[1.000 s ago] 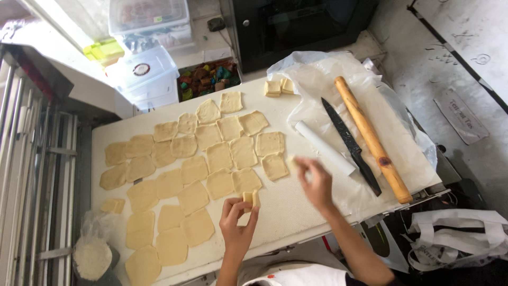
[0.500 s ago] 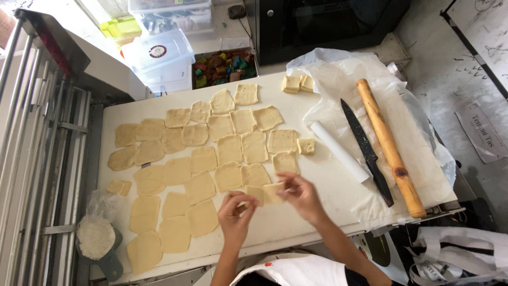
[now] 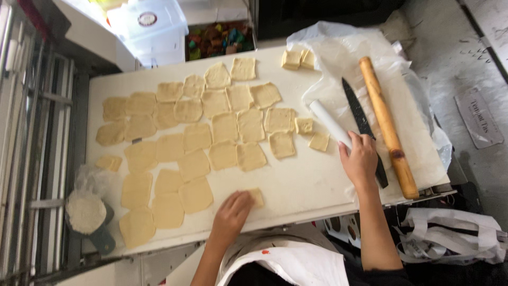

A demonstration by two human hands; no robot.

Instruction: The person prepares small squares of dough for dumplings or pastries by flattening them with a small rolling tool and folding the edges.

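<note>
At the far left, a metal rack (image 3: 32,159) is seen beside the white work board (image 3: 296,185). At the board's lower left corner, a bowl of flour (image 3: 84,212) is set in a clear bag. Many flattened dough squares (image 3: 196,137) are laid out in rows across the left and middle of the board, edges touching or nearly so. Near the front edge, the left hand (image 3: 233,212) is laid palm down with fingers loosely curled, its fingertips pressed on a small dough piece (image 3: 257,197) that lies apart from the rows. Behind the board, a clear lidded box (image 3: 148,26) and a tub of coloured items (image 3: 217,39) are seen. Further right, two small dough pieces (image 3: 312,133) lie beside a white roller (image 3: 330,124). The right hand (image 3: 361,159) is closed over the near end of that roller, just beside a black knife (image 3: 362,127). A wooden rolling pin (image 3: 386,127) rests on plastic sheeting (image 3: 338,58), with thick dough blocks (image 3: 297,58) at the back
</note>
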